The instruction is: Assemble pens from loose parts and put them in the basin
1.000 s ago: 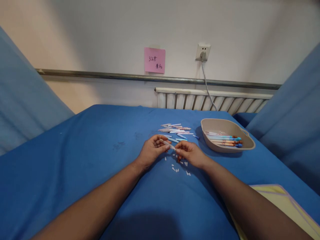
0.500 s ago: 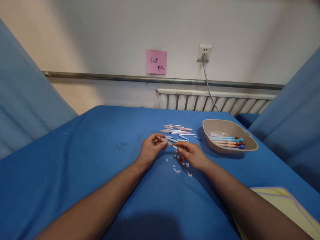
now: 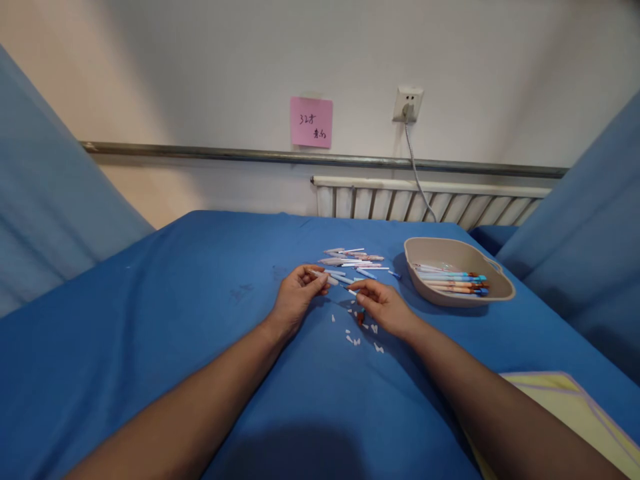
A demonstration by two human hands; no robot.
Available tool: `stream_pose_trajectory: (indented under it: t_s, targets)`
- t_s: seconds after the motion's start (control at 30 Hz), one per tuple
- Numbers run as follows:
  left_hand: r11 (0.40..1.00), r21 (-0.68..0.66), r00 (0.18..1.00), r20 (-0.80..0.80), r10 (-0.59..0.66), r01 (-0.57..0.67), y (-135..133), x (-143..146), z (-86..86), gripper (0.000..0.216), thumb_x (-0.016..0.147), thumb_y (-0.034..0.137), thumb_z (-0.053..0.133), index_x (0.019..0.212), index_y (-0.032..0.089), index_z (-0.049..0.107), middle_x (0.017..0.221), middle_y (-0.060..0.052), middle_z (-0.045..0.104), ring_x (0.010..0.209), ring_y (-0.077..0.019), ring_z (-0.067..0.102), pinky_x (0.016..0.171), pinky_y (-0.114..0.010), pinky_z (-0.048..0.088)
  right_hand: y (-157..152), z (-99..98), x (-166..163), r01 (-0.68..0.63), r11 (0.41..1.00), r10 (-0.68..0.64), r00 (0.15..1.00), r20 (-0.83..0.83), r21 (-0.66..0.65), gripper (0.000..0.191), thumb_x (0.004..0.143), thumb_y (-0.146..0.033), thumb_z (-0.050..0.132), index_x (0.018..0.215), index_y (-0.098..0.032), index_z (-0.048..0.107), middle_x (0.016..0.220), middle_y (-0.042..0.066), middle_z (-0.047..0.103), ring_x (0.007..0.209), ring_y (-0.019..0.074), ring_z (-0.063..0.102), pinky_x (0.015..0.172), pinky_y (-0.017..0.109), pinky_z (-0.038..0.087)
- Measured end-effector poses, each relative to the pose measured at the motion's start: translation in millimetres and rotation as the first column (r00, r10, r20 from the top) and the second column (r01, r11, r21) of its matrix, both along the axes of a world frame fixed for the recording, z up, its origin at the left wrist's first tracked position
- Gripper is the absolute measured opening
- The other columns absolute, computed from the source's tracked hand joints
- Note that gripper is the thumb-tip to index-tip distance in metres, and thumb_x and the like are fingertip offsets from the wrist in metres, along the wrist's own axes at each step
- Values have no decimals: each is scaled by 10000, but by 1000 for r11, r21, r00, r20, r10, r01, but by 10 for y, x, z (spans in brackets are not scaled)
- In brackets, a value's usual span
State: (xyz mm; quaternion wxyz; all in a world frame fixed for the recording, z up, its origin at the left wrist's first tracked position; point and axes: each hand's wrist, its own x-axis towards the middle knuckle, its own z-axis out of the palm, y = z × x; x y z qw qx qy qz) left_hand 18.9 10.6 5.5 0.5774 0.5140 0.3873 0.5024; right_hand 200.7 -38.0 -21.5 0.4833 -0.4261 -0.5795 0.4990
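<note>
My left hand (image 3: 295, 297) is closed on a pale pen barrel (image 3: 323, 276) just above the blue cloth. My right hand (image 3: 383, 305) pinches the thin white refill (image 3: 350, 291) that sticks out of the barrel's right end. Several small white caps (image 3: 356, 339) lie scattered on the cloth under and in front of both hands. Just beyond my fingers lies a loose heap of pen parts (image 3: 355, 261), barrels and refills.
A beige tray (image 3: 493, 293) with several assembled pens (image 3: 453, 281) stands to the right. The blue cloth (image 3: 200, 320) covers the work surface. A yellow sheet (image 3: 575, 407) lies at the near right. Behind are a radiator (image 3: 425, 200), a wall socket (image 3: 407, 105) and a pink note (image 3: 311, 122).
My hands have drawn slightly apart; the barrel in my left hand has shifted left and more of the refill shows between the hands.
</note>
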Motion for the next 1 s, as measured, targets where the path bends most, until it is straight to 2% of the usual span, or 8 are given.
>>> stream_pose_trajectory:
  t_s: [0.17,0.27,0.4,0.53,0.73,0.87,1.0]
  targets:
    - [999,33,999,-44,14,-12,21,-6,-42,379,651,331,739,921,128,567,743,-17,644,634,-114,585,617,-244,484,18,-20,34,61,998,-63,995,80,31,313,789,-321,519,1058,-182,597,661,-33,481,536,98,491,519,236,433]
    - [993,119,990,-137,20,-4,65,-32,-105,358,693,327,699,971,135,581,722,-2,614,640,-113,571,617,-243,477,35,-22,63,118,989,-132,978,164,88,319,786,-309,516,1050,-171,628,672,-19,514,576,104,484,549,237,416]
    - [947,295,931,-365,-11,126,126,-87,-191,417,746,270,632,1143,167,555,789,-8,629,718,-132,592,702,-274,474,48,-26,79,158,980,-179,965,192,118,313,786,-297,505,1042,-175,637,676,-11,531,594,112,496,540,233,422]
    - [917,347,867,-498,1,198,138,-116,-224,453,760,241,606,1197,185,498,837,-8,658,762,-149,622,752,-296,468,48,-44,73,153,982,-171,967,190,108,306,790,-290,501,1047,-193,635,659,-20,517,554,102,482,506,222,419]
    - [943,285,906,-423,-39,173,152,-93,-240,390,747,247,618,1119,170,528,895,-37,666,818,-170,634,771,-313,481,57,-61,73,148,984,-168,958,231,99,314,788,-268,500,1056,-185,640,622,-31,495,525,95,454,495,212,378]
    - [966,219,947,-316,-64,138,145,-56,-207,352,728,246,644,1051,147,547,858,-36,657,775,-149,623,742,-290,475,46,-41,66,144,984,-164,958,237,101,318,793,-267,496,1067,-184,636,652,-21,533,550,103,488,513,219,392]
    - [979,133,964,-236,-121,155,97,-20,-142,337,715,261,666,1017,146,568,791,-16,633,715,-128,609,684,-256,460,29,-19,54,145,984,-165,958,234,101,318,803,-277,487,1073,-191,629,661,-22,537,550,104,506,508,214,400]
